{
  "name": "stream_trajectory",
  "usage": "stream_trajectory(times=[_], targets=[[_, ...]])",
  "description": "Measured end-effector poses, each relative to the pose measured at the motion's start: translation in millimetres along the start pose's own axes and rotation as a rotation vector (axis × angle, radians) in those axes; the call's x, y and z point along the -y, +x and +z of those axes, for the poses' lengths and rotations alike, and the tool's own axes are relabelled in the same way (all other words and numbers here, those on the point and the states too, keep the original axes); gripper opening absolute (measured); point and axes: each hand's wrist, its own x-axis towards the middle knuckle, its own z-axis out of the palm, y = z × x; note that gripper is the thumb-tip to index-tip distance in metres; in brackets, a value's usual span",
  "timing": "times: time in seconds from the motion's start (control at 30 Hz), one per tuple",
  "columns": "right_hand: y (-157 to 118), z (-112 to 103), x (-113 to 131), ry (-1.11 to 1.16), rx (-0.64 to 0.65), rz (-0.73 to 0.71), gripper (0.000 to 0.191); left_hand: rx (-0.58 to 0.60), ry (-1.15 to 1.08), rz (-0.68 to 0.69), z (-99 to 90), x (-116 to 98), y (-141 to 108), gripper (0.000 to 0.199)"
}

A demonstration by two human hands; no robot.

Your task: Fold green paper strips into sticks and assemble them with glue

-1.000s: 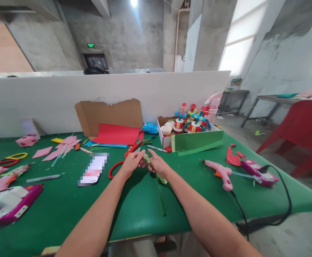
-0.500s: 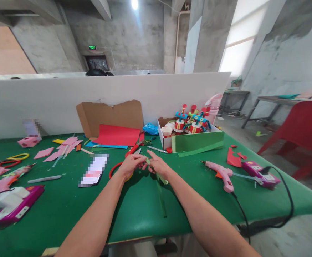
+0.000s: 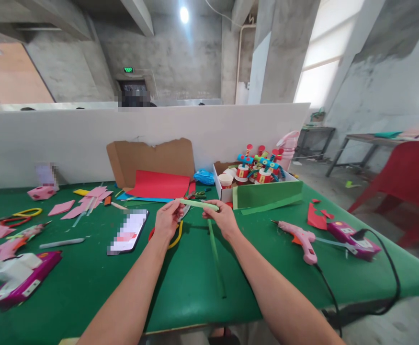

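A light green paper strip [image 3: 198,204] is stretched nearly level between my two hands, above the table. My left hand [image 3: 168,218] pinches its left end, fingers closed. At the other end my right hand [image 3: 222,216] grips the strip between thumb and fingers. A second green strip [image 3: 215,258] lies lengthwise on the green table, below my right hand. Scissors with red and yellow handles [image 3: 176,239] lie partly hidden behind my left hand. Past my hands a dark spring-like folded paper piece [image 3: 199,194] rests on the table.
A phone [image 3: 128,231] lies left of my hands. To the right are a pink glue gun [image 3: 299,235] and a purple power strip [image 3: 355,242]. Behind stands a box [image 3: 227,191] of paper-cup figures, with green paper [image 3: 266,195] leaning on it. Red paper [image 3: 161,184] lies before cardboard [image 3: 152,158].
My hands were close together over the strip; now they have moved apart, holding it stretched between them. The second strip still lies on the table.
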Motion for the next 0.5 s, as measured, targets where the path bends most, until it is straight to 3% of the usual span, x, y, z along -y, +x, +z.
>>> stream_trajectory(times=[0.2,0.37,0.5], targets=[[4.8,-3.6,-1.0,-0.036,-0.090,-0.039,0.036,0.026,-0.002,-0.018,0.9,0.5,-0.8,0.033],[4.9,-5.2,1.3,-0.191,-0.056,-0.056,0.029,0.166,0.059,-0.046,2.3,-0.8,-3.2,0.044],[2.9,-4.3,2.9,-0.262,-0.049,-0.134,0.027,0.153,0.170,-0.038,1.0,0.9,-1.1,0.040]])
